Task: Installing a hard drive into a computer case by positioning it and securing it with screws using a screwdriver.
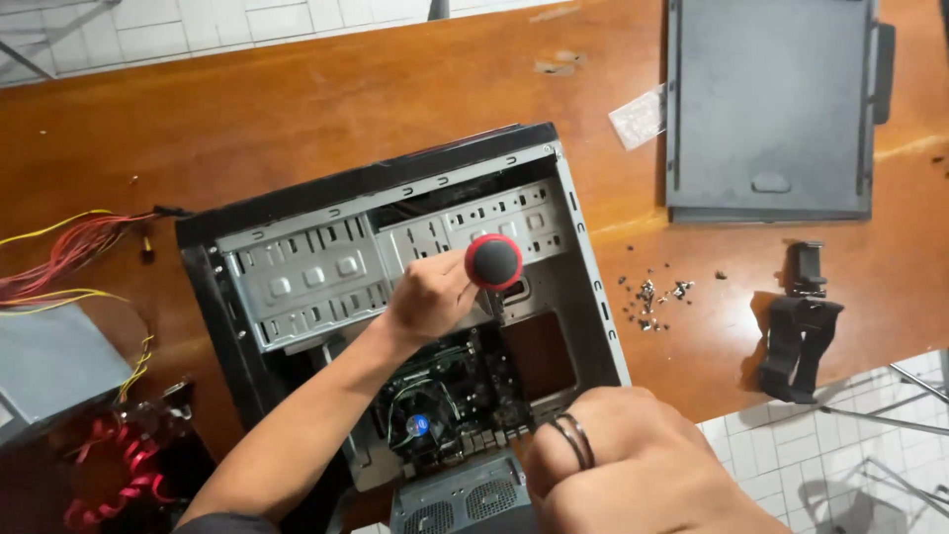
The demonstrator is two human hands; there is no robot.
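An open black and grey computer case (595, 297) lies on its side on a wooden table (297, 109). My left hand (430, 295) reaches into it and grips a screwdriver with a black and red handle (493, 261), held upright over the metal drive bay (306, 272). Its tip is hidden under the handle. My right hand (633, 465), with rings on one finger, is curled on the case's near edge. Below the screwdriver sits the motherboard (470, 381) with a round cooler fan (420, 422).
A grey side panel (769, 104) lies at the back right. Loose screws (652, 295) and a black bracket (799, 331) lie right of the case, a small plastic bag (638, 117) behind it. Coloured wires (69, 252), a grey box (44, 371) and red cables (109, 465) are left.
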